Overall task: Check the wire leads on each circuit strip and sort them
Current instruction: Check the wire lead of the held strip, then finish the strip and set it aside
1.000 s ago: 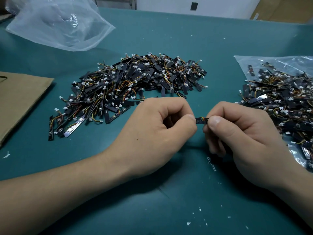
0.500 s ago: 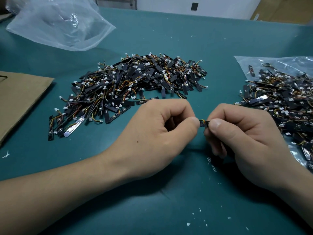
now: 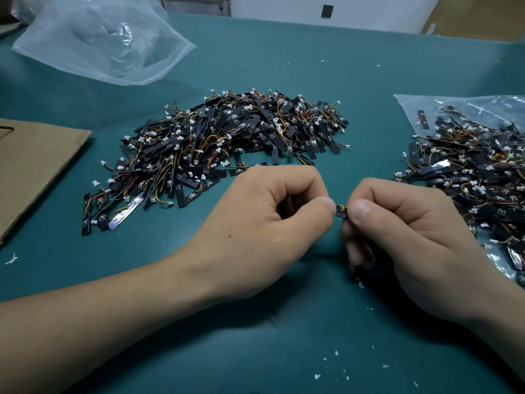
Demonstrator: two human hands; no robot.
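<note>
One circuit strip (image 3: 341,211) is pinched between both hands, left hand (image 3: 264,223) and right hand (image 3: 412,237) each curled on an end, low over the counter (image 3: 284,66) between the loose pile (image 3: 235,143) and the bagged pile (image 3: 468,166). It looks light, thin and stiff, with fragile soldered leads (grip board edges, not wires). Though mostly hidden, its long axis seems to run left-right

Lit softly from overhead, faint shadows under the hands (image 3: 264,223) on the counter (image 3: 284,66), white glare on the plastic bag (image 3: 108,44), edges bowed.
</note>
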